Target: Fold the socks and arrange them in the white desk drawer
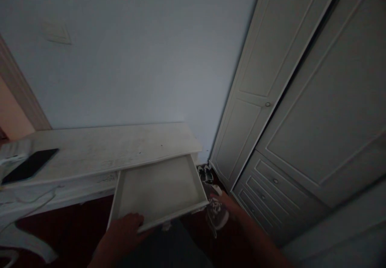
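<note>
A pulled-out white drawer (159, 189) juts from a worn white table (120, 145), its pale bottom showing. My left hand (125, 225) is at the drawer's front left corner, fingers curled over the edge. Just off the drawer's right front corner, my right hand (224, 203) is closed on a grey sneaker (217, 215) with white laces and a pale toe. The sneaker hangs tilted over the dark floor. The dim light and some blur hide the exact finger placement on it.
A black-and-white pair of shoes (205, 174) stands on the floor by the wall. On the right rises a white wardrobe (247, 119) with small drawers (262, 197). A dark tablet-like slab (30, 165) and a white object (15, 151) lie at the table's left end.
</note>
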The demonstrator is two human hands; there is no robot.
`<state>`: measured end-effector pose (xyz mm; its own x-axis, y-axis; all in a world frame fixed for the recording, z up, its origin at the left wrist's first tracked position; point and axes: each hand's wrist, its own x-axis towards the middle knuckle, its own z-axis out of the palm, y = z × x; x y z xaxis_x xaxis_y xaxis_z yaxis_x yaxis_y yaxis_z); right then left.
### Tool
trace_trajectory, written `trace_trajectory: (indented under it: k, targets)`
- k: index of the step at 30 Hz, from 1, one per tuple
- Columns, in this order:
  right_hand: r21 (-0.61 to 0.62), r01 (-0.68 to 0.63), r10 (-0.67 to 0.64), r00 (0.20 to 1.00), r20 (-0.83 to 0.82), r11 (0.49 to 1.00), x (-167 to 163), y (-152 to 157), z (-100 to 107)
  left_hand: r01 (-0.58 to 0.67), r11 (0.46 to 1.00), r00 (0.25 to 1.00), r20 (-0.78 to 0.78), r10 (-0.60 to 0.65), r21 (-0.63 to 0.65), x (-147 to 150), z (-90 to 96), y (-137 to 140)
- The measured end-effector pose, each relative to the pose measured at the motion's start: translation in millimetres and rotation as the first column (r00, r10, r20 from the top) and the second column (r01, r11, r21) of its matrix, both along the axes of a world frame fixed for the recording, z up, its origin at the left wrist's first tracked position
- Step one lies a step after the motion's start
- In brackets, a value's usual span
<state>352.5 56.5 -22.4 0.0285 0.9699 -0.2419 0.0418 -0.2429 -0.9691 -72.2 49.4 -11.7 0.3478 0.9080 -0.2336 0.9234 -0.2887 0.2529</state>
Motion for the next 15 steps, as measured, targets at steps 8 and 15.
trace_trajectory:
  k: [8,15]
  targets:
    - [0.286,-0.019,-0.062,0.960,0.273,0.958,13.6,-38.4,27.9,-0.043,0.969,0.983,0.182,-0.001,0.243,-25.4,-17.6,-14.2]
    - [0.341,-0.665,0.140,0.559,0.818,0.665,-193.1,-4.0,17.8,-0.565,0.825,0.612,0.680,0.403,0.019,-63.2,-68.1,-52.4]
